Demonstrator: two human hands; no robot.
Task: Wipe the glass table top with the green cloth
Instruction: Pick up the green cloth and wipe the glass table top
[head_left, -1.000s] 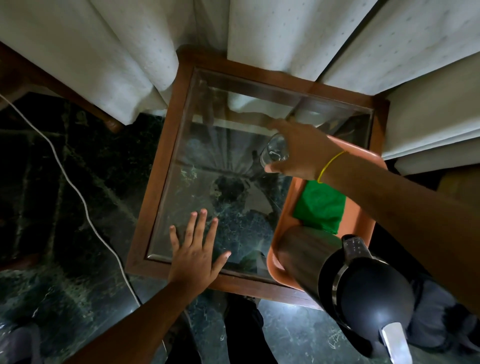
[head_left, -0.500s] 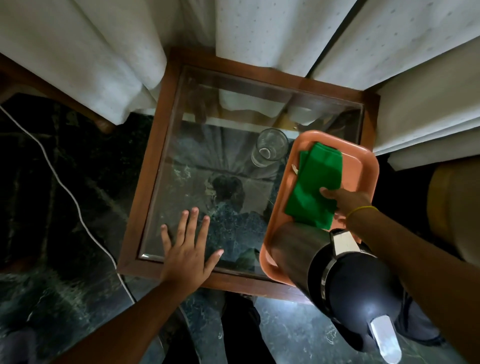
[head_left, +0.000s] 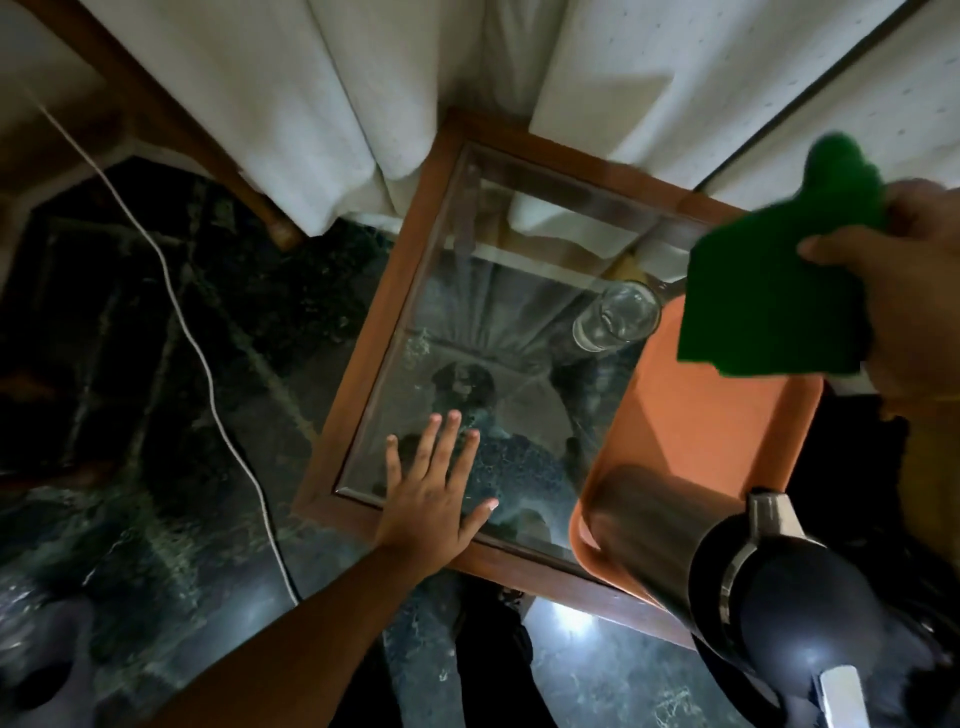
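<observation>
The glass table top (head_left: 483, 332) sits in a brown wooden frame below me. My right hand (head_left: 904, 291) holds the green cloth (head_left: 774, 280) up in the air above the orange tray, at the right of the view. My left hand (head_left: 431, 493) lies flat with its fingers spread on the near-left part of the glass. A clear drinking glass (head_left: 615, 316) stands on the table top beside the tray.
An orange tray (head_left: 691, 426) covers the right side of the table and carries a steel and black kettle (head_left: 737, 577). White curtains (head_left: 363, 88) hang behind the table. A white cable (head_left: 208, 364) runs across the dark marble floor at the left.
My right hand set the drinking glass down on the table, took the green cloth from the tray and lifted it into the air. My left hand stayed flat on the glass.
</observation>
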